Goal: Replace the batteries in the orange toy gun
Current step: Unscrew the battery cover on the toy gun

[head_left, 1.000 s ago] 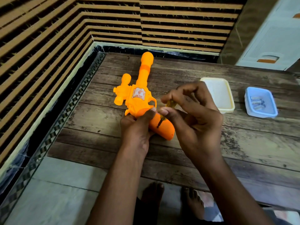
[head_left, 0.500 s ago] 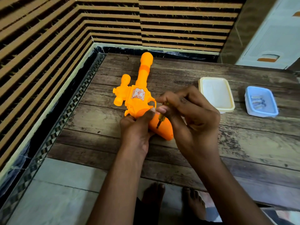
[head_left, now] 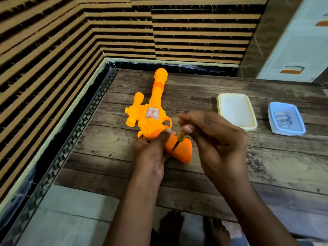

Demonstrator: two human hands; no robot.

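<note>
A worn wooden table (head_left: 266,166) fills the middle of the scene, pushed into a corner of striped brown-and-tan walls (head_left: 53,41). At the far right stands a pale cabinet (head_left: 298,47) with orange handle recesses. On the right part of the table sits a cream-white container (head_left: 237,110), shallow and rectangular, and just right of it, apart from it, a light blue tray (head_left: 301,128) holding several small silvery batteries (head_left: 282,118); they are too blurred to count surely. Beneath the near table edge 2 bare feet (head_left: 170,226) show on the floor.

The orange toy gun (head_left: 152,119) lies flat on the table left of centre, its long barrel pointing to the far wall and its grip toward the near right. Nothing lies between the gun and the containers except the right hand, which covers part of the view of the table there.

The left hand (head_left: 150,151) grips the gun where body meets grip, fingers curled round it and the thumb laid on top. The right hand (head_left: 213,139) pinches a small screwdriver (head_left: 180,139) with a yellowish handle between thumb and fingertips, the other fingers curled in. The dark shaft slants down to the left, its tip resting on the grip's upper face.
</note>
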